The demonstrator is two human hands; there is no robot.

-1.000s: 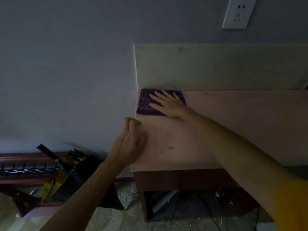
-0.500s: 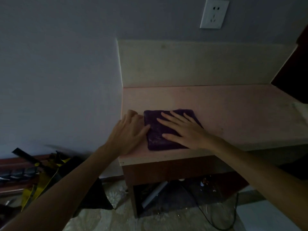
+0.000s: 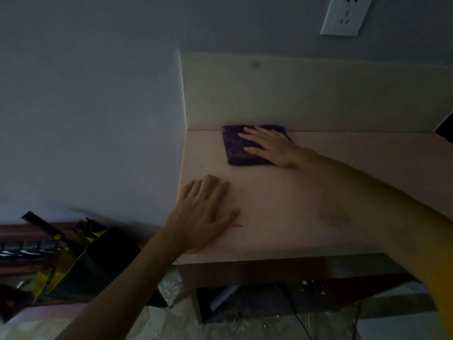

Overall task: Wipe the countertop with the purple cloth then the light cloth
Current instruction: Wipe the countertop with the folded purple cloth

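- The right hand (image 3: 272,148) lies flat, fingers spread, pressing the purple cloth (image 3: 239,149) against the back edge of the countertop (image 3: 306,192); it grips nothing.
- The left hand (image 3: 203,214) rests open on the counter, bracing.
- This looks like the purple-cloth pass; next, sweep rightward. No light cloth shows.

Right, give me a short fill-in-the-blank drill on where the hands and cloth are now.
The right hand presses flat on the ____ cloth.
The cloth lies at the countertop's ____ edge, against the backsplash.
The left hand rests on the countertop, ____ the cloth.
Missing words: purple; back; apart from
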